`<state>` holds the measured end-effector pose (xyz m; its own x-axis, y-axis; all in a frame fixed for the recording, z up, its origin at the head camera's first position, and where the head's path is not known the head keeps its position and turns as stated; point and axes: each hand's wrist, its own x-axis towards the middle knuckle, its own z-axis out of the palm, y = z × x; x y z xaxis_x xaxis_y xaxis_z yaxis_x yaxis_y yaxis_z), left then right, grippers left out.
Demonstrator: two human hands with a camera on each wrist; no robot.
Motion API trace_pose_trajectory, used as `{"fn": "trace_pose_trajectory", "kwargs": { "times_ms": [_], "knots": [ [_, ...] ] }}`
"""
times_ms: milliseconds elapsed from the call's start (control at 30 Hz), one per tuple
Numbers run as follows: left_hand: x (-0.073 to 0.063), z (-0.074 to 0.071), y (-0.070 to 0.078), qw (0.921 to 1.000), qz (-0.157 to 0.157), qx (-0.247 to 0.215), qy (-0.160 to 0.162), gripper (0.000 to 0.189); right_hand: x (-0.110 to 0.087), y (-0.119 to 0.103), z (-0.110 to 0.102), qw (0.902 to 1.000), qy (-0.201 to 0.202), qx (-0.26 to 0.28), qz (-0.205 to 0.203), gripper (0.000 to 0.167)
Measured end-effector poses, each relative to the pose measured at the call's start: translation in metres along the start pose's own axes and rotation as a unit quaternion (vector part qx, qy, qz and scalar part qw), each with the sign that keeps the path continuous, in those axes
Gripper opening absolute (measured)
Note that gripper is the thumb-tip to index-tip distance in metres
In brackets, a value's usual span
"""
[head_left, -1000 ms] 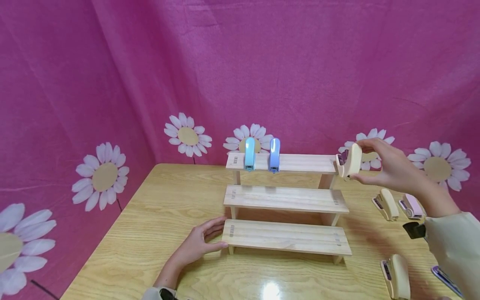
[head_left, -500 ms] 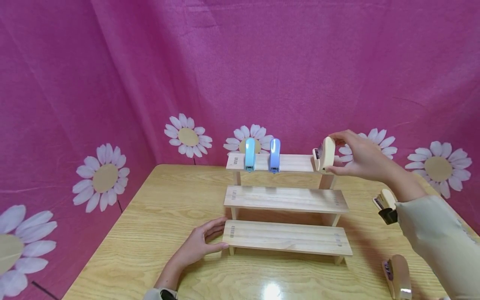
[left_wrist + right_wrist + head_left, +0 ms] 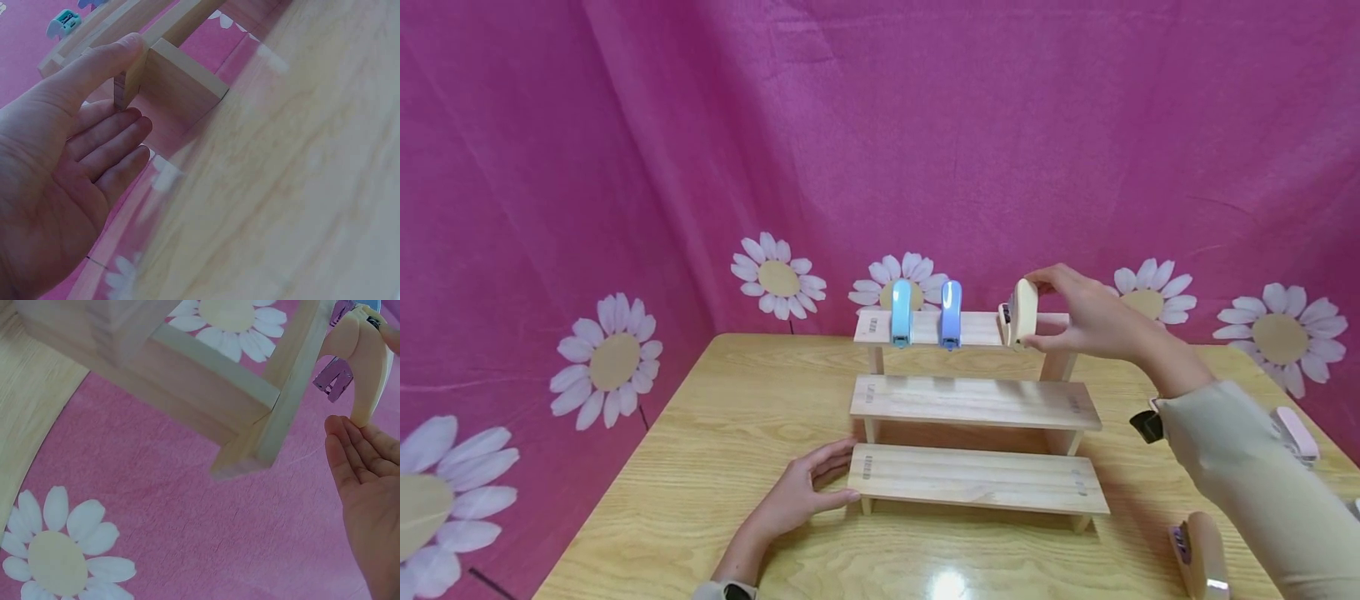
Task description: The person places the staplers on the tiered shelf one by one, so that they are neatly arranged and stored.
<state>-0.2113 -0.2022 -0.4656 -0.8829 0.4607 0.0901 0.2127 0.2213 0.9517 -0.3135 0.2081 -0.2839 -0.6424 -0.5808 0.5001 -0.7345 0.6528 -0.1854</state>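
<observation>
Nearby | blue stapler beside cream stapler | sleeve partly hides pink stapler

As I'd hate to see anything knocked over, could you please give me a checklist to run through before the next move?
1. Right fingers pinching cream stapler: ok.
2. Blue stapler and cyan stapler on top shelf: ok.
3. Gap from blue stapler to cream stapler: ok.
4. Left fingers at bottom shelf's end: ok.
5. Cream stapler resting on top shelf: cannot tell.
</observation>
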Motion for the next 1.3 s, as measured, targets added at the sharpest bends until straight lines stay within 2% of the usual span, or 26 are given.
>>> {"fn": "trace_pose_trajectory", "kwargs": {
  "times_ms": [300, 567, 1067, 1300],
  "knots": [
    [-0.0014, 0.002, -0.0001, 0.9999, -0.012, 0.0, 0.001, 0.079, 0.0049, -0.0024, 0.0047, 0.9997, -0.023, 0.007, -0.005, 0.069],
    [0.0005, 0.0023, -0.0007, 1.0, 0.002, -0.003, 0.005, 0.076, 0.0058, 0.0, 0.0096, 0.9996, -0.006, -0.002, -0.027, 0.07],
    [0.0012, 0.0008, 0.0008, 1.0, -0.003, -0.005, 0.004, 0.077, 0.0081, -0.0033, 0.0105, 0.9996, -0.026, 0.007, 0.004, 0.07],
    [0.001, -0.0004, -0.0004, 1.0, -0.002, -0.004, 0.008, 0.077, 0.0072, -0.0049, 0.0096, 0.9985, -0.047, 0.006, 0.028, 0.077]
  ]
}}
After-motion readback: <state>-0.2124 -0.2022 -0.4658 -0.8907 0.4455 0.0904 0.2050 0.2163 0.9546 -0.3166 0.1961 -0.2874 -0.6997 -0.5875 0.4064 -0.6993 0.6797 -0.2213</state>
